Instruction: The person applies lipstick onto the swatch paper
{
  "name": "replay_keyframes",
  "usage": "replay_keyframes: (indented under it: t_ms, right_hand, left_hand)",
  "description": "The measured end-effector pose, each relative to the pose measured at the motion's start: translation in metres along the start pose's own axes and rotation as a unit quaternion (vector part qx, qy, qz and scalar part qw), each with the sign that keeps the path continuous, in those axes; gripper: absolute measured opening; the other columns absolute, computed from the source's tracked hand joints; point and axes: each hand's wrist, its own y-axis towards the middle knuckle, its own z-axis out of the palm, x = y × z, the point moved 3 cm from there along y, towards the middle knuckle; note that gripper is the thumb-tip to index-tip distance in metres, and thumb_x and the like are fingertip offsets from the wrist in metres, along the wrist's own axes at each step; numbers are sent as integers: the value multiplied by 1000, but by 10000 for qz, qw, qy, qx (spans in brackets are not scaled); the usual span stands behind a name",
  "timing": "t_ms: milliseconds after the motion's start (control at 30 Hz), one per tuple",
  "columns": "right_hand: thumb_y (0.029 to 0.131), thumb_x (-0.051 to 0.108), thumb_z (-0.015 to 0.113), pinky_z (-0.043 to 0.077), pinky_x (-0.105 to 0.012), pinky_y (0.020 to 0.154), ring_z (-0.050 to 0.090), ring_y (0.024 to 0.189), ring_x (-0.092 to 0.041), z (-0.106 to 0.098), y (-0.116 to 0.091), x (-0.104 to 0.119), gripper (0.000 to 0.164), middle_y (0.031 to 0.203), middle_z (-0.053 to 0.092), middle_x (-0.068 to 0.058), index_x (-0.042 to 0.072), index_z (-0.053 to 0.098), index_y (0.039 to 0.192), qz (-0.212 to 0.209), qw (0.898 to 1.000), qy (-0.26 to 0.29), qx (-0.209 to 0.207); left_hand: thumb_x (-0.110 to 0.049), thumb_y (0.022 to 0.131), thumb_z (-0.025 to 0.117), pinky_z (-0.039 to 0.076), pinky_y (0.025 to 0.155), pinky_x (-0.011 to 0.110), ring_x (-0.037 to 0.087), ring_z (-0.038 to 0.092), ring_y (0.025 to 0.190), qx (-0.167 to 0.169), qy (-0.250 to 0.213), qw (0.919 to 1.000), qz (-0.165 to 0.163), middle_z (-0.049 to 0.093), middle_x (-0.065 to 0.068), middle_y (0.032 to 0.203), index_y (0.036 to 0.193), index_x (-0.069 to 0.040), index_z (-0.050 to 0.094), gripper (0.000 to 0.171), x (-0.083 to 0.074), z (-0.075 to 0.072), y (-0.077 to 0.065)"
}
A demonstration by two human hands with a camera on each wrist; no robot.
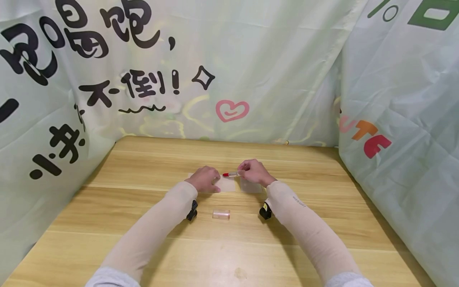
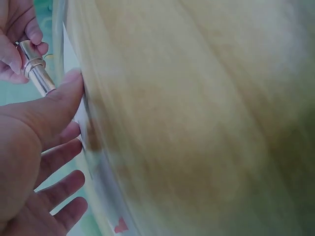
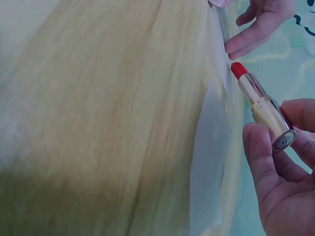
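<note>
White cloth [image 1: 279,71] with printed writing stands around my worktop [image 1: 201,255], which carries all the things. Above it my right grip [image 1: 256,171] is narrow: it pinches the lower end of an uncapped lipstick [image 3: 263,108]. My left grip [image 1: 205,179] is loose, fingers mostly extended, at the left paper sheet [image 1: 226,185]; how firmly it presses, I cannot tell. The right paper sheet [image 1: 251,187] lies beside the left one, partly under my right grip.

I judge that the step in hand is bringing the lipstick to the left sheet while my left grip steadies it. The next move calls, I think, for a light and even pressure, because the bared end may smear or break.

Nearer to me, the transparent pinkish cap [image 1: 221,215] lies on its side; I can make out nothing inside it. The lipstick's shiny tube contains the red stick [image 3: 238,70], whose tip comes out, pointing toward my left fingers.
</note>
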Motion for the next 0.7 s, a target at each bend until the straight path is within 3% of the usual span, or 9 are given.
replay_keyframes:
  t_ms: [367, 700]
  right_hand:
    - [90, 15, 65, 51, -28, 64, 61, 73, -17, 5, 1, -3, 11, 83, 68, -6, 7, 70, 96, -35, 10000, -69, -14]
    - [91, 14, 64, 50, -28, 62, 61, 72, -18, 4, 2, -3, 10, 82, 67, -5, 6, 70, 96, -79, 9998, -148, -81]
  left_hand:
    - [-33, 84, 77, 38, 104, 41, 28, 48, 116, 243, 448, 9985, -174, 59, 6, 127, 124, -10, 65, 48, -1, -3, 2]
    - [-33, 83, 78, 35, 106, 40, 25, 47, 118, 338, 341, 9983, -323, 57, 5, 131, 127, -11, 63, 52, 0, -4, 2]
